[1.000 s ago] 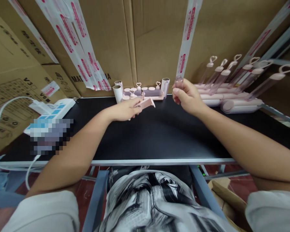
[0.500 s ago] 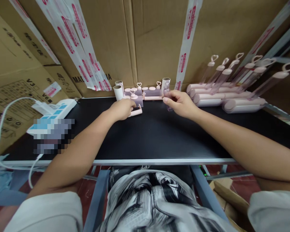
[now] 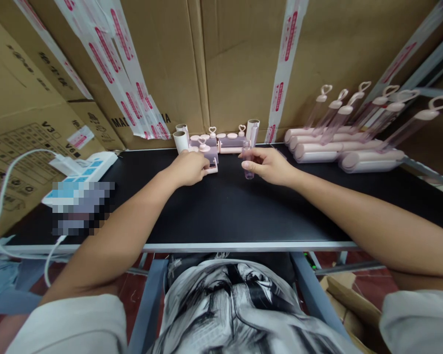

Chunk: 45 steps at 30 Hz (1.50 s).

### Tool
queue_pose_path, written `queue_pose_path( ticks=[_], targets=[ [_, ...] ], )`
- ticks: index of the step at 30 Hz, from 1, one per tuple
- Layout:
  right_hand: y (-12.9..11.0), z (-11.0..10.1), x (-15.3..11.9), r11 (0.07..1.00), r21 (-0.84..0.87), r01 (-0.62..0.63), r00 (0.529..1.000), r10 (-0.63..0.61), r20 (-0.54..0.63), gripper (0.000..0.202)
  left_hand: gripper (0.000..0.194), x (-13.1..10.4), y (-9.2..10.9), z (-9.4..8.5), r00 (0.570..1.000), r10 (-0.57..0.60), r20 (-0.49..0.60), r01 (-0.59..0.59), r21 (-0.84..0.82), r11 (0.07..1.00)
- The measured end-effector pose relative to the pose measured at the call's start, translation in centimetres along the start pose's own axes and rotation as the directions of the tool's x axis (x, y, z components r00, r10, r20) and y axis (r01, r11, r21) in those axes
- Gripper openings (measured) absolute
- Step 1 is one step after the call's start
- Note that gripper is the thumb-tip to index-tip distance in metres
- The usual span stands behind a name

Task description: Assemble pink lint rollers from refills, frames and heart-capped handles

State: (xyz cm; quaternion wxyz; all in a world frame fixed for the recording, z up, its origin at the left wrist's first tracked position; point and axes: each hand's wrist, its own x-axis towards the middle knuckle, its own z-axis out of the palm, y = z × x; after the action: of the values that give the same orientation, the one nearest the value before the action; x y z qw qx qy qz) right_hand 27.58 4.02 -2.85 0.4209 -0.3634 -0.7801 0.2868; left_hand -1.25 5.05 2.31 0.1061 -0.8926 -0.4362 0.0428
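The right hand [image 3: 271, 166] has its fingers closed round an upright translucent pink vial [image 3: 248, 172]; the left hand [image 3: 191, 168] curls its fingers on a pink tray [image 3: 213, 171] at their tips. Left of the fingers, a carton [image 3: 25, 162] reads "V3" and "V6"; beyond, tape [image 3: 150, 115] interrupts "MA…A".

On the left carton [image 3: 7, 93], "V3" [image 3: 50, 126] is printed beside an outlined square and "V6" [image 3: 71, 148] beside a filled one; other characters are too blurred to be read. On the rear cardboard [image 3: 162, 54], "MA" [image 3: 118, 121] and a final "A" [image 3: 166, 118] are left uncovered by tape [image 3: 147, 105], whose red markings cannot be read.
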Motion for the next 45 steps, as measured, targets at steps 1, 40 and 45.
queue_pose_path(
  ticks=[1,40,45],
  targets=[
    [0.0,0.0,0.0,1.0,-0.007,0.007,1.0,-0.007,-0.006,0.06,0.029,0.3,0.0,0.3,1.0,-0.003,-0.005,0.003,0.016,1.0],
    [-0.5,3.0,-1.6,1.0,-0.006,-0.014,0.981,0.015,0.193,0.052,0.019,-1.2,-9.4,0.0,0.701,-0.627,-0.34,0.351,-0.602,0.718],
    [-0.6,3.0,-1.7,0.998,-0.065,0.02,0.976,-0.006,0.218,0.047,0.022,0.1,-9.7,1.9,0.726,-0.611,-0.317,0.325,-0.624,0.711]
  ],
)
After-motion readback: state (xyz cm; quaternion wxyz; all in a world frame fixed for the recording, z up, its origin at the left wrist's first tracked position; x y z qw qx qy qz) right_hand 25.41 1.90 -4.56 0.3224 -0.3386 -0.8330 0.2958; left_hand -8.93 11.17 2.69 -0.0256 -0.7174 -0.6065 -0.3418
